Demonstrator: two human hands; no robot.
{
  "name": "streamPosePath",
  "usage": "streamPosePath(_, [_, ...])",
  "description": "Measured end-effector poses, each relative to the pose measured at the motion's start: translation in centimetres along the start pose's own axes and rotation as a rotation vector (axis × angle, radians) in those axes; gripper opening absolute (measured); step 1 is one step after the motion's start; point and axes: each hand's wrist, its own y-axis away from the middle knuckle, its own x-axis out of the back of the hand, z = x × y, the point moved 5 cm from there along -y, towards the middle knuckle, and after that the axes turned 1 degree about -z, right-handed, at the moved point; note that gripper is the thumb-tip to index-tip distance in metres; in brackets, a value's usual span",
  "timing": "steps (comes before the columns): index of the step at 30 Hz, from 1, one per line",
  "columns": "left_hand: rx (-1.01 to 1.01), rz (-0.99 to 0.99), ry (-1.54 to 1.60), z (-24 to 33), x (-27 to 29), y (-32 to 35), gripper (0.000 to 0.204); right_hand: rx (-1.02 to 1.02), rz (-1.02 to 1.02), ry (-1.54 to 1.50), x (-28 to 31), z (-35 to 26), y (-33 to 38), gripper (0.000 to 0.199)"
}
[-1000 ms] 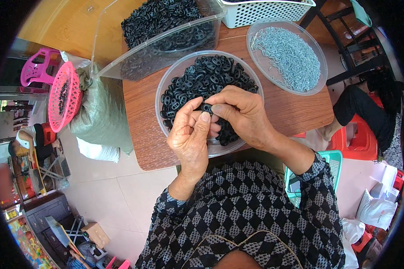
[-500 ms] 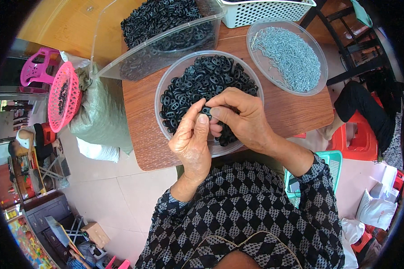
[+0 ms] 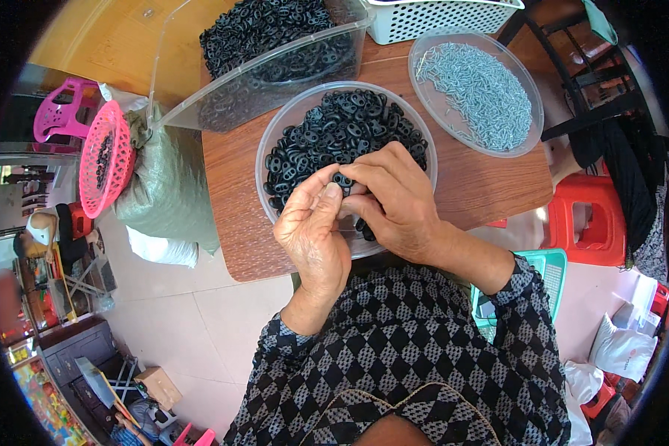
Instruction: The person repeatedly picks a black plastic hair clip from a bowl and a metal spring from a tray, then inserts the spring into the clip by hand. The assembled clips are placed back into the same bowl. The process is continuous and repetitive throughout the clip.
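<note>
The grip of the left hand (image 3: 316,241) pinches a black two-hole oval piece (image 3: 343,180) at its fingertips, above the round clear tub (image 3: 263,160) of similar pieces (image 3: 331,134) on the counter (image 3: 490,189). The right hand (image 3: 398,202) curls its fingers at the piece's right edge; whether that grip pinches it, I cannot tell.

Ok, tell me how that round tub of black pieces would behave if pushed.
The round tub looks broad on the brown table, so it would probably slide rather than tip. Its clear plastic seems thin and might flex slightly. The loose black pieces look heaped, so a sharp shove could make some shift.
</note>
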Motion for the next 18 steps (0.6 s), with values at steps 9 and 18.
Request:
streamPosePath(9, [-0.034,-0.081,-0.078,0.5,-0.3,0.2,0.026,-0.038,0.033,-0.085,0.6,0.7,0.2,0.024])
streamPosePath(18, [-0.213,-0.149,-0.359,1.4,-0.1,0.0,0.025,-0.045,0.028,-0.11,0.5,0.6,0.4,0.028])
